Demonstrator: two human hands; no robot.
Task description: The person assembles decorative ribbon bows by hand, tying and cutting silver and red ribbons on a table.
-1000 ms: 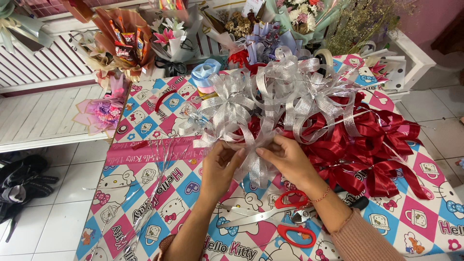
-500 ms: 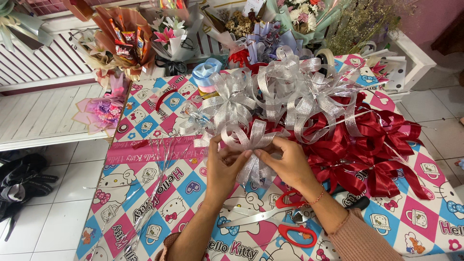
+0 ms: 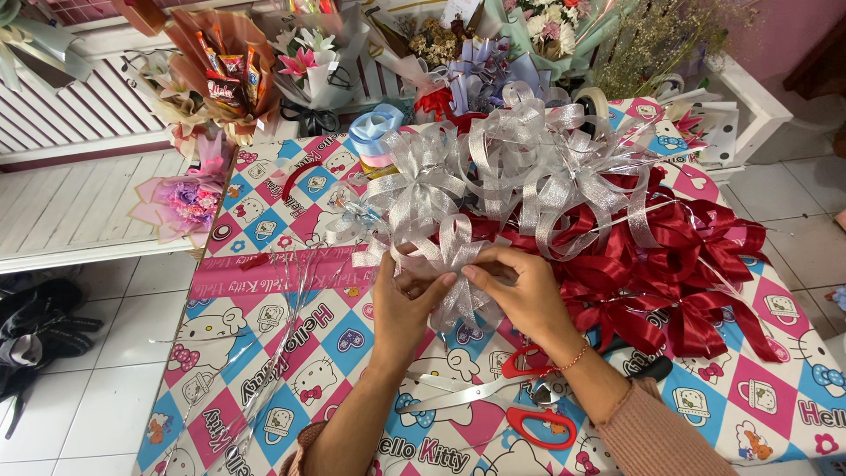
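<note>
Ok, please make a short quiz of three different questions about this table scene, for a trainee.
1. True or false: both hands are pinching the same silver ribbon bow.
2. Which tool lies on the table beneath the right forearm? A) stapler B) red-handled scissors C) glue gun
3. Fill in: the pile of finished bows to the right of the hands is dark ____.

Key
1. True: the left hand and right hand meet on the silver ribbon bow.
2. B: the red-handled scissors lie on the patterned tablecloth.
3. Red: the red satin bows.
</note>
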